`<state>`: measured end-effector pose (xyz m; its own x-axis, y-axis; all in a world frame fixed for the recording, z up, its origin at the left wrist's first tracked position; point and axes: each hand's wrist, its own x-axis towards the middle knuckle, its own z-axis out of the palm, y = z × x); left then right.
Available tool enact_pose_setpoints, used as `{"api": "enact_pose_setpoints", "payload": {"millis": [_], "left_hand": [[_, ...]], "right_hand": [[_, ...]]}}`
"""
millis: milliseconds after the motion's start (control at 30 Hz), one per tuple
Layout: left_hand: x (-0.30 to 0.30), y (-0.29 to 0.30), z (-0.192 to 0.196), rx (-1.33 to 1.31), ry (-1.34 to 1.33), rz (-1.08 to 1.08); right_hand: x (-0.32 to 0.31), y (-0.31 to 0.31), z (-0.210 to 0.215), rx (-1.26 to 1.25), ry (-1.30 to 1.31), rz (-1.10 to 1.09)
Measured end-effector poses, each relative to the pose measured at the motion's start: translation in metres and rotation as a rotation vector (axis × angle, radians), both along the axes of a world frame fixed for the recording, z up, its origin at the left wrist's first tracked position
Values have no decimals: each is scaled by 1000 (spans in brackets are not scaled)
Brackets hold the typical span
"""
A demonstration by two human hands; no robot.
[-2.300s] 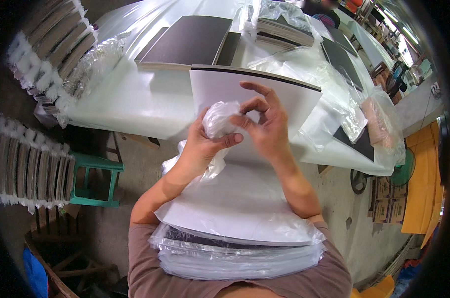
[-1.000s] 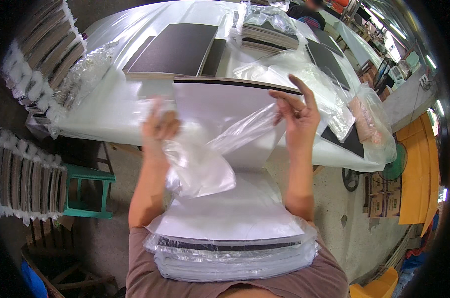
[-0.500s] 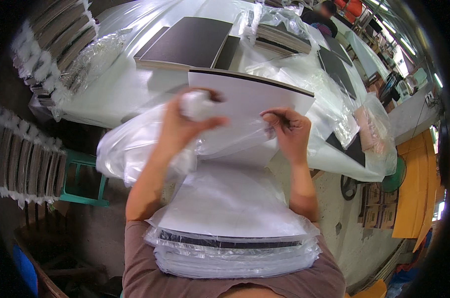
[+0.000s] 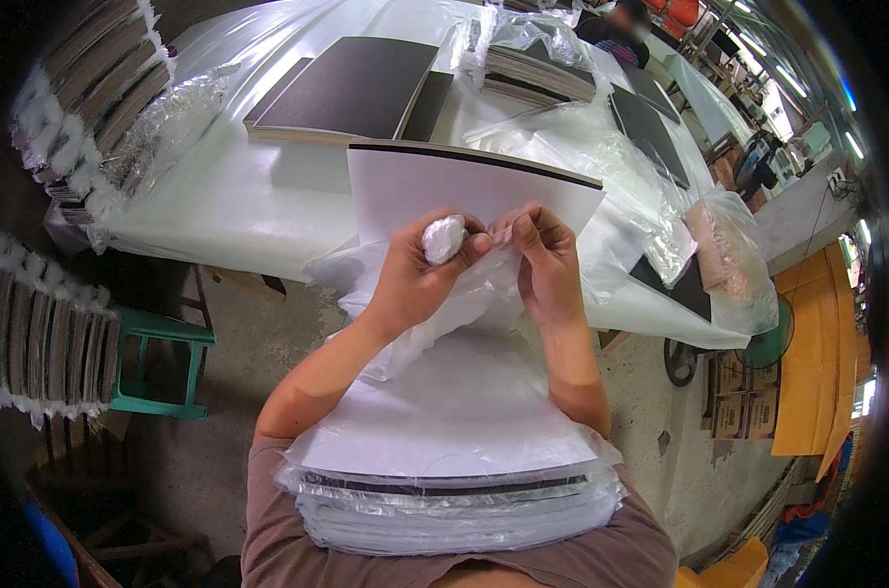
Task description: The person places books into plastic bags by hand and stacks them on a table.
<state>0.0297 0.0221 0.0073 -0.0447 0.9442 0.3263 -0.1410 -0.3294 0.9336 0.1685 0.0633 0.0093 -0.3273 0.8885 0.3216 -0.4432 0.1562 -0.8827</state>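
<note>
Left fingers (image 4: 477,245) shifted inward, curled round bunched plastic (image 4: 444,240) | right fingers (image 4: 527,236) pinching clear film (image 4: 504,235)

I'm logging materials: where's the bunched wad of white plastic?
In the head view, the wad is near centre, in the left hand, left of the right hand, before the white rectangular panel with a black top edge.

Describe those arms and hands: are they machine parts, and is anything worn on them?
They belong to a person. The left hand and right hand are gloveless; the forearms are uncovered, with no cables, watch or bracelet visible. The brownish-mauve sleeves are short.
</note>
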Motion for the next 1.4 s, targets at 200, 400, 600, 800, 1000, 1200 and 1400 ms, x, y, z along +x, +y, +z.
{"api": "enact_pose_setpoints", "payload": {"millis": [200, 400, 600, 800, 1000, 1200, 1400], "left_hand": [[1, 7, -12, 204, 162, 53], [-11, -5, 0, -316, -192, -515], [-78, -18, -13, -212, 474, -793], [-132, -29, -36, -147, -199, -529], [-123, -10, -74, -433, -391, -414], [-99, -23, -94, -215, 109, -460], [-106, -10, -73, -166, -787, -445]], "right_hand": [[3, 1, -4, -178, 222, 189], [15, -4, 13, -341, 28, 84], [79, 21, 27, -217, 198, 61], [111, 30, -5, -309, 80, -154], [95, -7, -70, 40, -362, 316], [96, -31, -21, -115, -189, 354], [76, -31, -34, 42, -748, 711]]}}
